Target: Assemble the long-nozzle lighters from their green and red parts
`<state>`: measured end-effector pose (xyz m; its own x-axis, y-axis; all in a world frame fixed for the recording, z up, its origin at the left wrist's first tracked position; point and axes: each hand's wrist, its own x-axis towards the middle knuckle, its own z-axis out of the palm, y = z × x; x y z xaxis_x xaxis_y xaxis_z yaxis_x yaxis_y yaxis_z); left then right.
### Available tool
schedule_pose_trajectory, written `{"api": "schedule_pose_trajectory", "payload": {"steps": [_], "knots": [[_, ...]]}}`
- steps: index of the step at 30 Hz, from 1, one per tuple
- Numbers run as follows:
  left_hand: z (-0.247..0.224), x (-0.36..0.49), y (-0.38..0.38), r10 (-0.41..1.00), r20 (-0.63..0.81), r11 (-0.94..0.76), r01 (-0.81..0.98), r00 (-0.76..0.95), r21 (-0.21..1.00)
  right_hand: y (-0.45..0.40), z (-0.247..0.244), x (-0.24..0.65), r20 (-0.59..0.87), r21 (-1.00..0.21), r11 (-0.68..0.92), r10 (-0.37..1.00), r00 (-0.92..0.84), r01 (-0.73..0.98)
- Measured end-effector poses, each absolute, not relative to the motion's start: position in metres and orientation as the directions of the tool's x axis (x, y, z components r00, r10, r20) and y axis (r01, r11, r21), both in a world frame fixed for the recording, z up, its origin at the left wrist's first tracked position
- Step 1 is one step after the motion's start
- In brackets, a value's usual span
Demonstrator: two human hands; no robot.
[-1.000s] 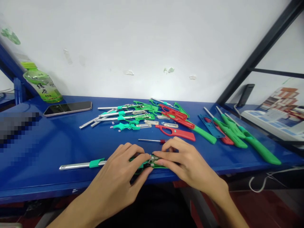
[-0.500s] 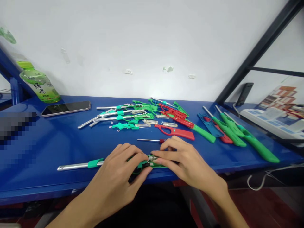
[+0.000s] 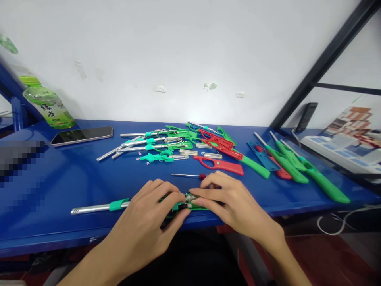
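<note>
A green long-necked lighter (image 3: 101, 208) lies near the front edge of the blue table, its silver tube pointing left and its handle open with inner parts showing. My left hand (image 3: 154, 214) is closed on the handle's middle, thumb in front and fingers behind. At the handle's right part, my right hand (image 3: 229, 198) pinches a small clear and metal piece (image 3: 191, 197) between thumb and forefinger. The fingertips of both hands nearly meet. Just behind my right hand is a screwdriver (image 3: 187, 175) with a red handle, partly covered.
Behind the hands lie lighter parts: silver tubes (image 3: 139, 147), red shells (image 3: 220, 165) and clear tanks (image 3: 188, 152). Several green lighters (image 3: 287, 163) are at the right. A phone (image 3: 83, 136) and a green bottle (image 3: 49, 104) stand at the left, before the wall.
Both hands keep nearly the same grip and place. The view has shifted very slightly.
</note>
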<state>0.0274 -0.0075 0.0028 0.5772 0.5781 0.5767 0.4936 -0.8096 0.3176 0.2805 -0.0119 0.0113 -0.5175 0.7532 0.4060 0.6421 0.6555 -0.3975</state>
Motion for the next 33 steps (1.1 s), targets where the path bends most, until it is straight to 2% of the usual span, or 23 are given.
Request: {"api": "schedule_pose_trajectory", "payload": {"steps": [16, 25, 33], "knots": [[0.003, 0.027, -0.008, 0.574, 0.578, -0.809, 0.512, 0.58, 0.289, -0.012, 0.01, 0.28, 0.405, -0.405, 0.641, 0.765, -0.5, 0.652], [0.005, 0.013, -0.011, 0.616, 0.579, -0.751, 0.621, 0.535, 0.226, -0.016, 0.016, 0.277, 0.374, -0.404, 0.609, 0.791, -0.485, 0.682], [0.013, -0.009, -0.008, 0.618, 0.568, -0.763, 0.591, 0.544, 0.263, -0.02, 0.011, 0.279, 0.53, -0.32, 0.734, 0.663, -0.529, 0.599]]}}
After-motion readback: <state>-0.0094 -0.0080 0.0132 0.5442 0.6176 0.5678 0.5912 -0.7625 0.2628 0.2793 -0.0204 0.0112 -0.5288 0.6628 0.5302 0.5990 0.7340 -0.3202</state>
